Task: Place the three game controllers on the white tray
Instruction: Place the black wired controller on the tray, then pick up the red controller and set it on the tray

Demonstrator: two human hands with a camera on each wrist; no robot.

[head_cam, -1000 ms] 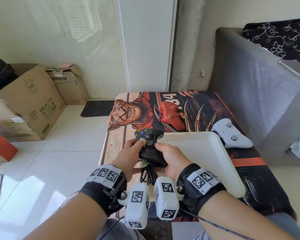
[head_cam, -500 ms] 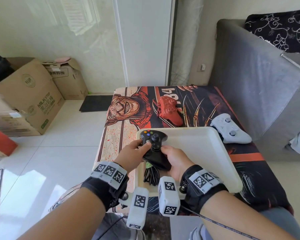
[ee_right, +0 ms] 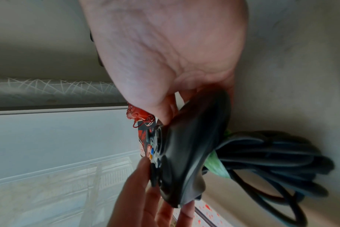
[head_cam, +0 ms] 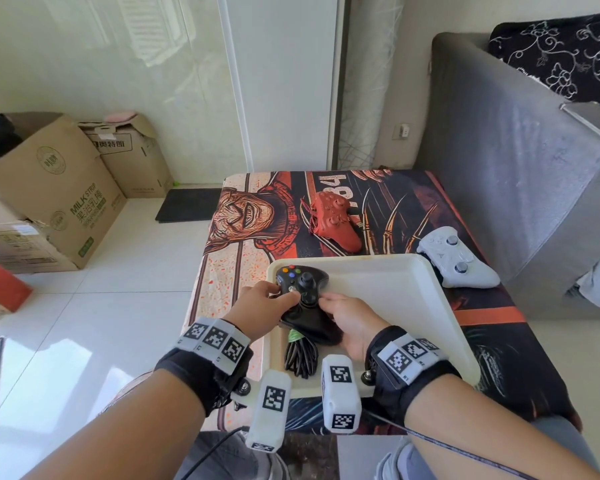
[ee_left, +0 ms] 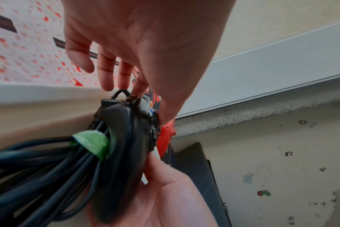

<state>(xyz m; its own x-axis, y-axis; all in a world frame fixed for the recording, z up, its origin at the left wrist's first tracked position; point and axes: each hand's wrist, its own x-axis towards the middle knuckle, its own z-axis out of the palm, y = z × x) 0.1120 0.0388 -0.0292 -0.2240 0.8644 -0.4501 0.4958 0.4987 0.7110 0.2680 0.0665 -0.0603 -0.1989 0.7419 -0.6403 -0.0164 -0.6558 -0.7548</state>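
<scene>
Both hands hold a black wired controller (head_cam: 302,296) low over the left part of the white tray (head_cam: 395,296). My left hand (head_cam: 260,306) pinches its left grip, thumb on the face, and my right hand (head_cam: 347,317) grips the right side. Its coiled black cable (head_cam: 300,355), bound with a green tie, lies in the tray near the front rim. The left wrist view shows the black controller (ee_left: 122,138) edge-on between thumb and index of the left hand (ee_left: 149,106). Beyond the tray lie a red controller (head_cam: 333,220) and, to the right, a white controller (head_cam: 458,261).
The tray sits on a low table covered by a printed cloth (head_cam: 243,216). A grey sofa (head_cam: 516,168) stands close along the table's right side. Cardboard boxes (head_cam: 49,188) stand on the tiled floor at the left.
Both hands have carried the black controller forward and down from the tray's near-left corner to over its floor. The cable bundle now lies inside the tray.
</scene>
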